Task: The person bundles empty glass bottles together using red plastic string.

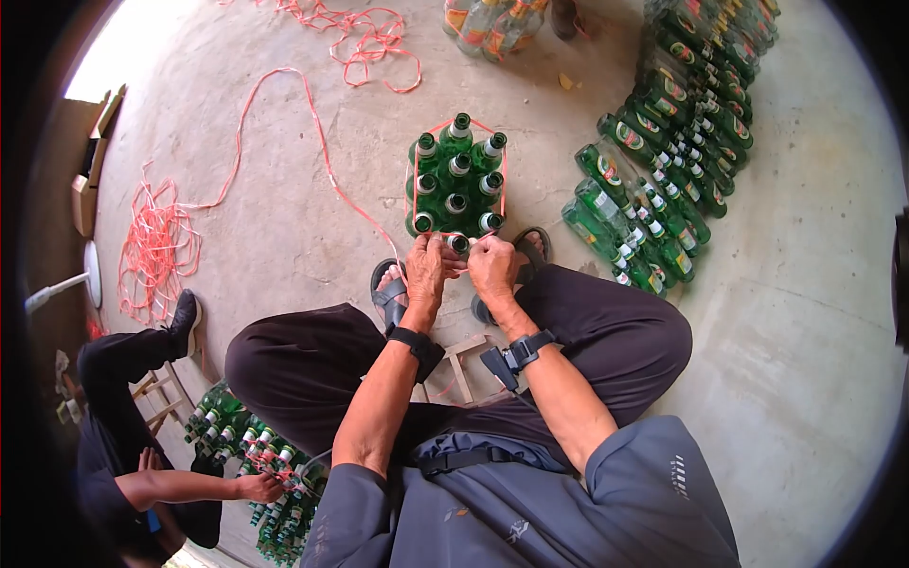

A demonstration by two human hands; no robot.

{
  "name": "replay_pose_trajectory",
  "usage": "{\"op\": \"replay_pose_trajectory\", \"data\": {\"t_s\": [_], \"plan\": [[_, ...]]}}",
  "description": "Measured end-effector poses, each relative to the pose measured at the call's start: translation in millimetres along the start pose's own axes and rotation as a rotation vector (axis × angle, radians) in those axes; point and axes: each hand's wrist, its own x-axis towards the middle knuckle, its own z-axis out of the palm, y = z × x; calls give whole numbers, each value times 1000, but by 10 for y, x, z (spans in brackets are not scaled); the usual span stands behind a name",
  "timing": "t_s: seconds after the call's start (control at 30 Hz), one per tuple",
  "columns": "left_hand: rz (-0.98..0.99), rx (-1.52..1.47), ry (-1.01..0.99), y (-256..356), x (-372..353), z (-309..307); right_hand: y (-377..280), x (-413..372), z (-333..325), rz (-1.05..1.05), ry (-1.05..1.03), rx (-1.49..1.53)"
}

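Note:
Several green glass bottles (pixel 458 166) stand upright in a tight cluster on the floor between my feet. A pink and white cord (pixel 505 175) runs around the cluster near the bottle necks. My left hand (pixel 426 270) is closed on the cord at the cluster's near left corner. Closed too, my right hand (pixel 492 270) pinches the cord at the near right side. The nearest bottle's mouth (pixel 458 243) shows between the two hands. From my left hand the cord trails up and left across the floor.
Loose cord (pixel 159 246) lies piled at the left. Rows of green bottles (pixel 663 180) lie on their sides at the right. Wrapped bottles (pixel 492 26) stand at the top. A co-worker's hand (pixel 260 488) touches more bottles at the lower left. A wooden stool (pixel 461 364) is below my hands.

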Motion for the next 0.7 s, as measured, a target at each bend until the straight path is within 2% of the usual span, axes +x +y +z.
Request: {"op": "replay_pose_trajectory", "data": {"t_s": [0.1,0.23,0.3,0.43,0.5,0.6,0.7], "plan": [[-18,10,23,107,-86,45,106,-108,140,-45,104,46],[8,3,48,62,-67,45,198,-137,226,-54,125,142],[-9,0,54,47,-58,42,200,-151,223,65,59,305],[-7,-1,43,87,-69,52,132,-204,190,202,-18,436],[1,10,54,98,-67,69,132,-222,168,61,37,301],[9,15,75,77,-50,69,165,-239,125,-39,62,246],[10,9,92,68,-24,79,178,-238,70,-47,24,219]]}}
